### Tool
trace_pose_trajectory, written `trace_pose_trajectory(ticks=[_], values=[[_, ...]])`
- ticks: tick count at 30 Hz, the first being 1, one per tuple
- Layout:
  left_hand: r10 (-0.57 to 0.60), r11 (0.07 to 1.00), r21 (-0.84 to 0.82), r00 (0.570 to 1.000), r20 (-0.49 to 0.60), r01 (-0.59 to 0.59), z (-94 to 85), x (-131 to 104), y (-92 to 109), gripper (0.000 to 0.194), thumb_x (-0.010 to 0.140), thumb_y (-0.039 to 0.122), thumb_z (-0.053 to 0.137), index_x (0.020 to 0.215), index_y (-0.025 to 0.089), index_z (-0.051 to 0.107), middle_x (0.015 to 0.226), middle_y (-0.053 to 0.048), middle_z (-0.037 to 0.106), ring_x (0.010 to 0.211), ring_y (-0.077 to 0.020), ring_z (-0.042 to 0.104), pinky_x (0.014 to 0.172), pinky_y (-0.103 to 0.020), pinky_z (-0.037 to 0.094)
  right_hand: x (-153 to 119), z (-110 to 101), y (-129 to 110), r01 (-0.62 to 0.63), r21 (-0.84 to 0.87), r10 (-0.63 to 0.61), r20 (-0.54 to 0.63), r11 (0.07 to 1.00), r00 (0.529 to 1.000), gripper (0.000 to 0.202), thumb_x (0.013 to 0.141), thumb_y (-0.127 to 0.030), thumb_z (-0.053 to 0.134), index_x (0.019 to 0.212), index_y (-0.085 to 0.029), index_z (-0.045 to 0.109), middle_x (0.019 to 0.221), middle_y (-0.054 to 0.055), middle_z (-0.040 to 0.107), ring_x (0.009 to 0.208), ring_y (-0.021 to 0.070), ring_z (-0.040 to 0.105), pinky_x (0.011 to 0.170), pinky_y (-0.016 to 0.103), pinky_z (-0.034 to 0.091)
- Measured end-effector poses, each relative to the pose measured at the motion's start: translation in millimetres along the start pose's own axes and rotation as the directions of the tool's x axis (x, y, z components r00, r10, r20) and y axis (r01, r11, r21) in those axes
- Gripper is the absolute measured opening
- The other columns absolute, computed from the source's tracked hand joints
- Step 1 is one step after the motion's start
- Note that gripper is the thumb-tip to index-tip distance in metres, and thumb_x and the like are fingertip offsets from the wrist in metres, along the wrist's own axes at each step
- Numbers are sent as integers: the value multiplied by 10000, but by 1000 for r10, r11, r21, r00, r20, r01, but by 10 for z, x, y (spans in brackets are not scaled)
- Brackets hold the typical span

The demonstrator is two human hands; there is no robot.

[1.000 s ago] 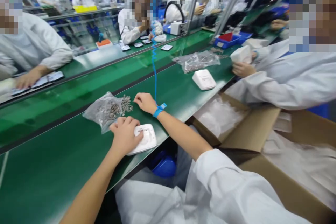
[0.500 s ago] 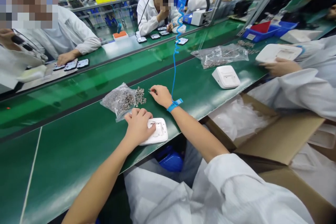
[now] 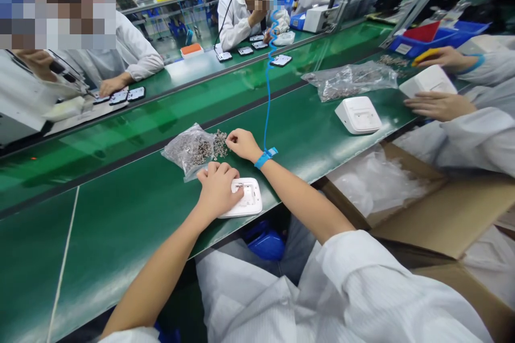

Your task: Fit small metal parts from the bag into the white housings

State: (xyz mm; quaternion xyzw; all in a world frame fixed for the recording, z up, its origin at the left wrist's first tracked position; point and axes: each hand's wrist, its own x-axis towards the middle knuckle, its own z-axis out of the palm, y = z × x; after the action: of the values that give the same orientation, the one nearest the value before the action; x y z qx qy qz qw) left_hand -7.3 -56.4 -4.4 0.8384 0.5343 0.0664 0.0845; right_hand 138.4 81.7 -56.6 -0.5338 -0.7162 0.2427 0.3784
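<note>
My left hand (image 3: 219, 187) rests over a white plastic housing (image 3: 252, 195) with a recessed face, its fingers and thumb gripping the left part, which they cover. The housing lies on the green bench near the front edge. At the right border of a pile of small metal parts (image 3: 220, 144), possibly screws, my right hand (image 3: 242, 144) has thumb and fingertips pinched together. Whatever sits in that pinch is too small to make out. A clear plastic bag (image 3: 189, 147) of the same parts lies open left of the pile. Around my right wrist is a blue strap (image 3: 265, 157).
A coiled blue cord (image 3: 269, 91) rises from the strap. Another white housing (image 3: 359, 116) and a parts bag (image 3: 350, 81) lie to the right. A co-worker's hands (image 3: 444, 104) hold a housing there. Open cardboard boxes (image 3: 434, 214) stand below the bench's right edge.
My right hand has moved left to the pile's edge; my left hand stays on the housing. The co-worker at right has tilted their housing and now holds something yellow. The view has shifted slightly.
</note>
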Motion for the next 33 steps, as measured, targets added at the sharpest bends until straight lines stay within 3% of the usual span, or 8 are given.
trace_pose_trajectory(ticks=[3,6,11,15,26,33], values=[[-4,1000,-7,1000,3,4,-2,2,-1,176,856,352,658,982,230,680,1125,-60,664,1176,-306,455,863,-483,276,-1,-80,-28,-8,104,11,-37,995,999,122,896,-206,581,827,-166,674,847,36,713,768,156,623,736,271,478],[-12,1000,-17,1000,4,12,-7,1,2,186,850,356,666,989,234,681,1129,-57,661,1183,-307,450,874,-490,277,-188,-214,-95,7,182,2,-53,983,999,141,914,-245,574,827,-168,653,835,32,705,756,154,627,720,276,489],[-10,998,-66,1000,3,10,-7,-1,-1,185,850,356,660,988,235,682,1149,-67,652,1173,-302,452,873,-482,285,-977,-491,-203,263,186,-261,-37,947,965,109,893,-209,615,790,-192,648,881,34,680,844,180,621,781,322,484],[5,996,-85,1000,-3,-5,-8,0,-16,183,854,323,633,1005,227,674,1180,-88,645,1199,-315,442,875,-477,286,-1408,-558,-244,297,99,-297,-20,950,955,109,887,-141,613,803,-204,644,959,57,671,939,207,628,856,361,497],[24,998,-60,1000,-7,-24,-2,-9,-17,172,870,310,619,1012,225,665,1170,-83,638,1173,-305,440,874,-467,291,-1491,-512,-228,308,-33,-305,82,951,949,103,888,-107,618,850,-201,633,1015,80,658,986,234,596,904,392,501],[2,998,-59,1000,-16,-3,-7,5,7,153,896,360,635,928,212,654,1140,-80,659,1172,-309,454,874,-471,290,-1455,-486,-247,188,14,-188,80,982,979,143,875,-148,718,782,-196,621,894,43,639,883,206,608,810,353,508]])
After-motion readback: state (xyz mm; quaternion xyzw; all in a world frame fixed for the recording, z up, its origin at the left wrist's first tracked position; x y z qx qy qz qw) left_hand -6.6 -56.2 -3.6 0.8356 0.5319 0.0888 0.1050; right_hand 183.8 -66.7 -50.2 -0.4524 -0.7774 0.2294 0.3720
